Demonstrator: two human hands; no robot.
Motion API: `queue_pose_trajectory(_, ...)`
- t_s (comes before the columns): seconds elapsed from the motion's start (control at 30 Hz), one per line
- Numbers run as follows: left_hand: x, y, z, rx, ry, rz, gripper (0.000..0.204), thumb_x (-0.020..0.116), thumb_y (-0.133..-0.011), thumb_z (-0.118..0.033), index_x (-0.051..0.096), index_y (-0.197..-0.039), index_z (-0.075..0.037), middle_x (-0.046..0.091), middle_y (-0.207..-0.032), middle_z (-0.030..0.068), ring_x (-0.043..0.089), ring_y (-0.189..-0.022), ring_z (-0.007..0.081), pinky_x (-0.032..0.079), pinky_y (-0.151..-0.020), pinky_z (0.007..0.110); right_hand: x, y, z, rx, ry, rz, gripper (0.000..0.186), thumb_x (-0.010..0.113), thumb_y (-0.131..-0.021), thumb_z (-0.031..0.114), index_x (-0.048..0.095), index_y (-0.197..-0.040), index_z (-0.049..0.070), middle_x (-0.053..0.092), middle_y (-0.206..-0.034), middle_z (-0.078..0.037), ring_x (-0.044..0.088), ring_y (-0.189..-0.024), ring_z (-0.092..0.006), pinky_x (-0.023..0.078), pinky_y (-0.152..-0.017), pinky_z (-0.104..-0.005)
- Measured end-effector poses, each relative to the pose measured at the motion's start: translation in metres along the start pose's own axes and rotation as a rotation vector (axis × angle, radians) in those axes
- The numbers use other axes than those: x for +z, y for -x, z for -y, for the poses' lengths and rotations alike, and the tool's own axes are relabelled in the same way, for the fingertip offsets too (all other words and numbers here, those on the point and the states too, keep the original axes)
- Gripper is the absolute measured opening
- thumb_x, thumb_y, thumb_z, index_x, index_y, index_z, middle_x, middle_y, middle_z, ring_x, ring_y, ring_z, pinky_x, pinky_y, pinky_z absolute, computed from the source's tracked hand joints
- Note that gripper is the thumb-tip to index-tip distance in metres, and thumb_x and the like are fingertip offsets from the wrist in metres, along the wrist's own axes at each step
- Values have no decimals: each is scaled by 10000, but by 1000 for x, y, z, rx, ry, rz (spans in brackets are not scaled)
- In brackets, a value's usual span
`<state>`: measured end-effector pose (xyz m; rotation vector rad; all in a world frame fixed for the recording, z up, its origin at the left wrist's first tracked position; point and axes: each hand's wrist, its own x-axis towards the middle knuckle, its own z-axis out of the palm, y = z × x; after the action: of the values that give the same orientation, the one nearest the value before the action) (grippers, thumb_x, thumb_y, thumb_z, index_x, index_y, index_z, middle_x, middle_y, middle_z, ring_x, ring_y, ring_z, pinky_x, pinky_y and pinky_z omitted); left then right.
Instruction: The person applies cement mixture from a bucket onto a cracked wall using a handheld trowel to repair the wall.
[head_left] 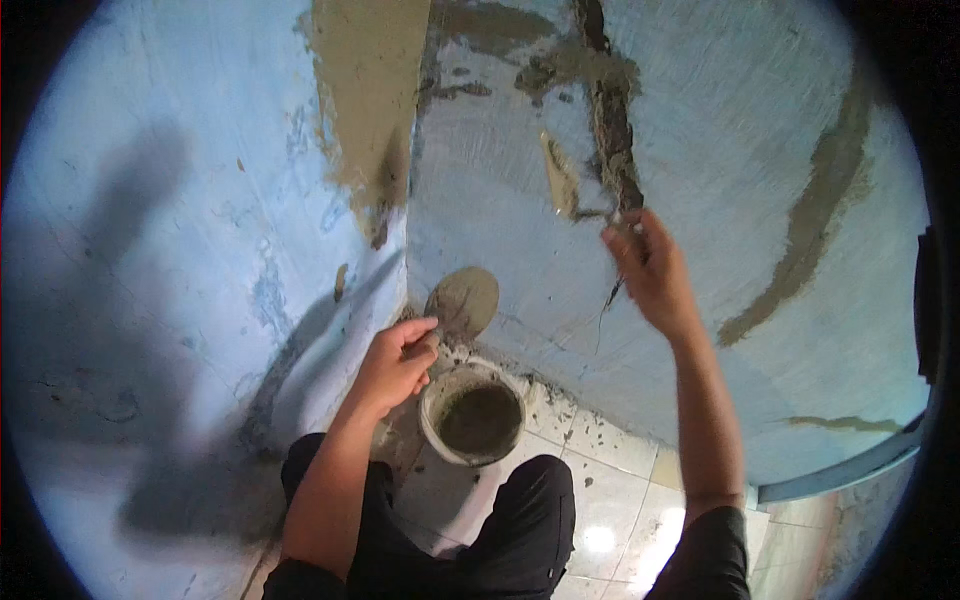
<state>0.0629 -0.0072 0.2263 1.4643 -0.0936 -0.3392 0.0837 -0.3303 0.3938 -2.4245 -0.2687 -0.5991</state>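
My right hand (650, 265) grips a small trowel (560, 180), its mortar-smeared blade pointing up by the dark rough crack (615, 130) in the pale blue wall. My left hand (400, 365) is closed on an oval, mortar-coated palette (462, 295), held low near the wall corner. Just below and right of it, a round bucket (432, 420) with wet grey mortar stands on the floor.
Walls (180, 300) meet ahead, with mortar patches (360, 90) and a long strip (800, 240). My dark-trousered knees frame the bucket on the tiled floor (610, 480), spattered near the wall. A curved frame edge (840, 472) is at lower right.
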Motion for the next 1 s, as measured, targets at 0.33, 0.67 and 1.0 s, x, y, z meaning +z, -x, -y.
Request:
queue_pose_trajectory(0.33,-7,18,-27,-94,63,6,479,633,-929,48,549,-1400,64,702,-1139,176,484,-576,65,355,-434,233,145,122,-73,529,-1276,539,308,542,-1080,351,603,-1041,52,622,-743,-55,516,-482,-120,429,-454,-262)
queue_pose_trajectory(0.67,-14,28,-30,-136,191,25,484,635,-892,63,583,-1373,58,689,-1251,219,453,-561,44,314,-438,202,196,162,-119,721,-1479,664,449,508,-1072,429,623,-1129,-1,573,-726,-40,494,-453,-128,426,-417,-270)
queue_pose_trajectory(1.0,-23,25,-28,-146,152,-33,469,643,-891,66,595,-1358,63,704,-1203,181,444,-564,51,317,-439,207,194,229,-160,839,-1473,518,419,517,-1076,389,641,-1125,-8,571,-703,-53,486,-446,-131,403,-415,-268)
